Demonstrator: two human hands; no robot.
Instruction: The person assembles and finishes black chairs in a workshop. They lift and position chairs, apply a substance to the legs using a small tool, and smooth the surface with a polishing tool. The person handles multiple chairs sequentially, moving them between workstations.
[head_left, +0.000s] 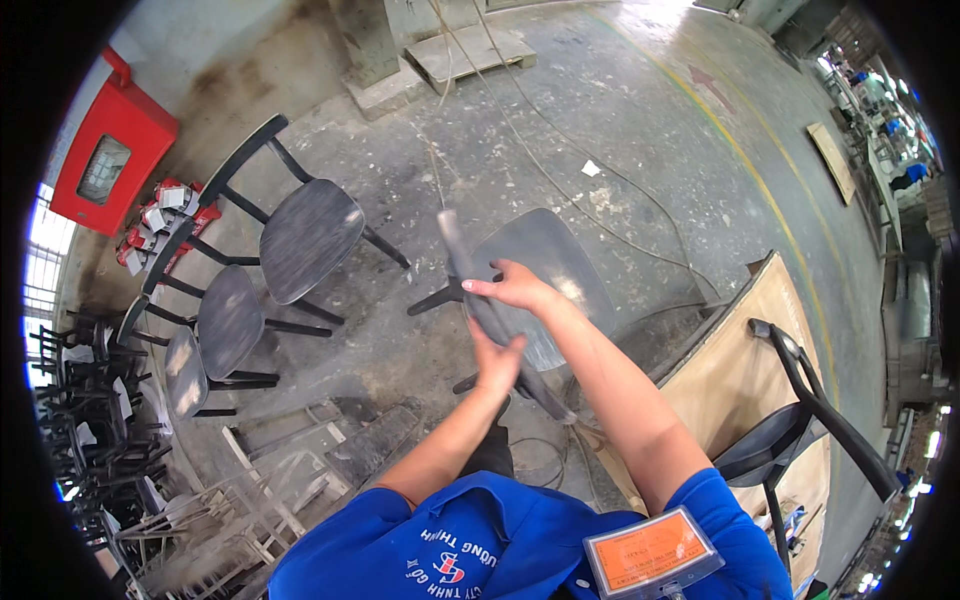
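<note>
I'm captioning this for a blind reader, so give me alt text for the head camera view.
Seen from above, a person in a blue shirt grips the curved backrest of a dark chair with the left hand and right hand. Three matching chairs stand in a row on the concrete floor to the left.

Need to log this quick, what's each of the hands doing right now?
Left hand: closed on the backrest of the dark chair.
Right hand: on the same backrest, higher up, fingers extended; a full grip cannot be told.
</note>
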